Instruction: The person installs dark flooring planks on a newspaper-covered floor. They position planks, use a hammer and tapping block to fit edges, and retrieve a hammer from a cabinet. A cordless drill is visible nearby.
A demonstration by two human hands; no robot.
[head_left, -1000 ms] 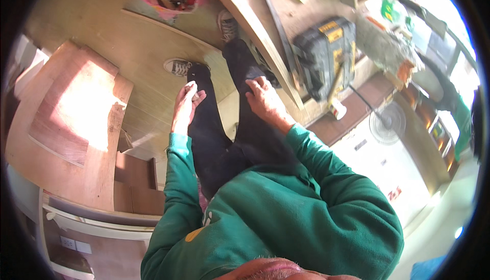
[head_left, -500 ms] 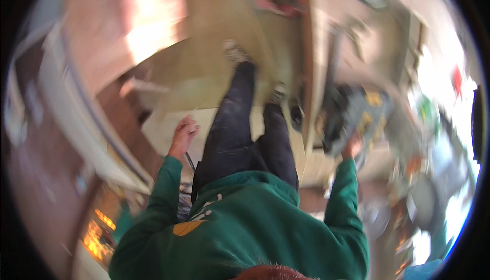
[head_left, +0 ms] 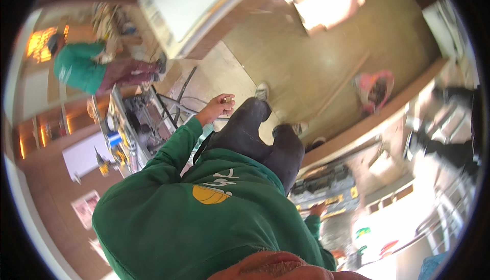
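My right hand (head_left: pixel 318 209) at near edge of boxy black-and-yellow plastic case (head_left: pixel 322 184), grip unclear; case looks closed, unlifted. Left hand (head_left: pixel 219 107) half-curled, contents unclear.

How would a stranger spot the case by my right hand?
Find the long wooden board slanting across the picture's right half. Just below it, by the right hand, lies a dark case. Its yellow patches set it apart from the pink container above.

Left hand (head_left: pixel 218 108) forward of torso (head_left: pixel 214 224), loosely curled; right hand (head_left: pixel 317 209) out at side, grip unclear.
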